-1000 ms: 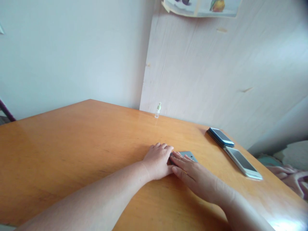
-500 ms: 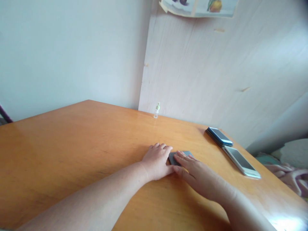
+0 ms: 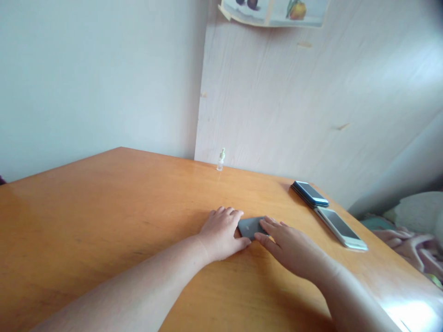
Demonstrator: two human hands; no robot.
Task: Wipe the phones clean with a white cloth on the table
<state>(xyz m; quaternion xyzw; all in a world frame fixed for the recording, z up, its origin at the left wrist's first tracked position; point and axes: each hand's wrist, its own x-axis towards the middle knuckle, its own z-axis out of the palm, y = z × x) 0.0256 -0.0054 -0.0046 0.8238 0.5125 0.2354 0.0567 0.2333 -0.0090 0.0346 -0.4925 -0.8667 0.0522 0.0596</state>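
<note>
A flat grey slab (image 3: 249, 228), phone-like with a small pale mark on its upper face, lies on the wooden table between my hands. My left hand (image 3: 223, 233) rests on the table at its left end, thumb stretched toward the near edge and fingers slightly bent. Over its right end lie the fingers of my right hand (image 3: 282, 242), flat, with the thumb apart near the front edge. Part of the slab is hidden under those fingers. Neither hand is wrapped round it.
To the right lie a stack with a dark blue phone (image 3: 309, 193) on top and a white phone (image 3: 342, 228). A small clear bottle (image 3: 220, 161) stands at the table's (image 3: 121, 198) back edge by the wall. Crumpled cloth (image 3: 411, 246) shows beyond the right edge.
My right hand has slid rightward on the slab, apart from my left thumb, uncovering more of its top and the pale mark. The whole view has shifted slightly.
</note>
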